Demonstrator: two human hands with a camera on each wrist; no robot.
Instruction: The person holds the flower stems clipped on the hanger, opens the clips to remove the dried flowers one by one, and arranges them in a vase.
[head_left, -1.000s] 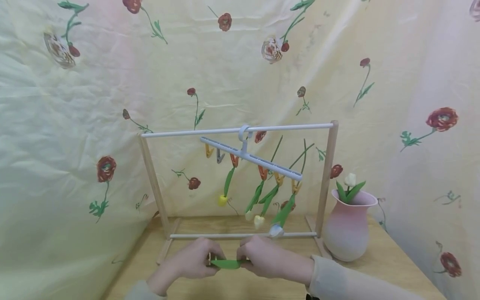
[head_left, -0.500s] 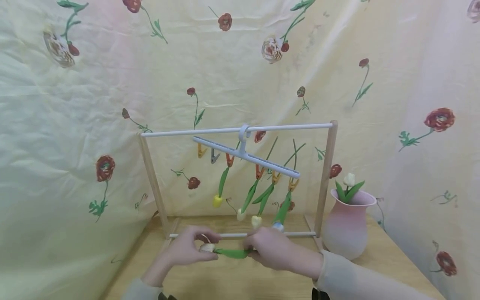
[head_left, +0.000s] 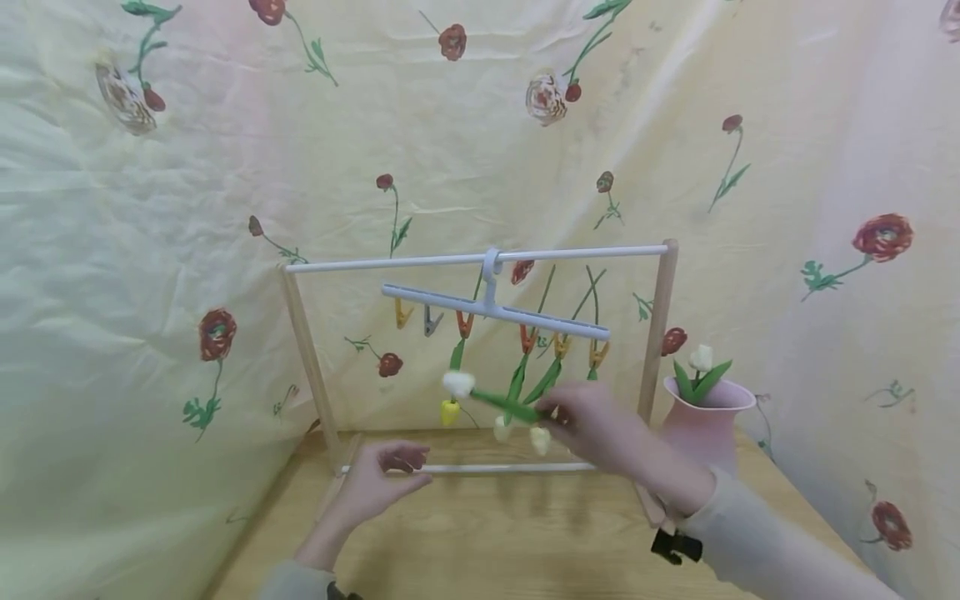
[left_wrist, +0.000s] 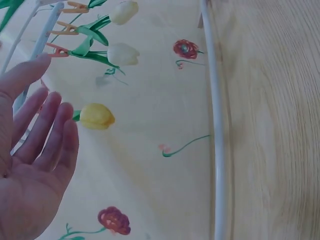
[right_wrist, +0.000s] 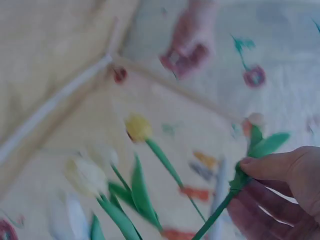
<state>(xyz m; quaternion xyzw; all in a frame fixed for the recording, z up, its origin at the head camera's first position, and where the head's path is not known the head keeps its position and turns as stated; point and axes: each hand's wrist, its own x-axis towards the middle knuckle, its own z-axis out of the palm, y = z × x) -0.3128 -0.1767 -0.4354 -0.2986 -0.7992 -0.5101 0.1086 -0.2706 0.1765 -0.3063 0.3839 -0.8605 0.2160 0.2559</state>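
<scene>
My right hand (head_left: 596, 425) pinches an artificial white tulip (head_left: 459, 383) by its green stem and leaves, bloom pointing left, in front of a pale hanger (head_left: 495, 312). In the right wrist view, thumb and fingers meet on the tulip's leaves (right_wrist: 270, 144). My left hand (head_left: 378, 479) holds nothing; its fingers are spread low over the table's left half. From the hanger's clips, a yellow tulip (head_left: 449, 412) and two cream tulips (head_left: 540, 440) hang heads down. A pale blue tulip (right_wrist: 70, 220) hangs beside them, mostly behind my right hand in the head view.
The hanger hooks on the top bar (head_left: 397, 263) of a wooden-legged rack standing on the table (head_left: 465, 542). A yellow clip (head_left: 402, 313) and a grey clip (head_left: 432, 322) at its left hold nothing. Rightward stands a pink vase (head_left: 697, 429) holding a white tulip (head_left: 701, 359).
The white tulip has left my left hand and risen toward the hanger in my right hand. The left hand's fingers have opened. The hanger has swung, now tilting less.
</scene>
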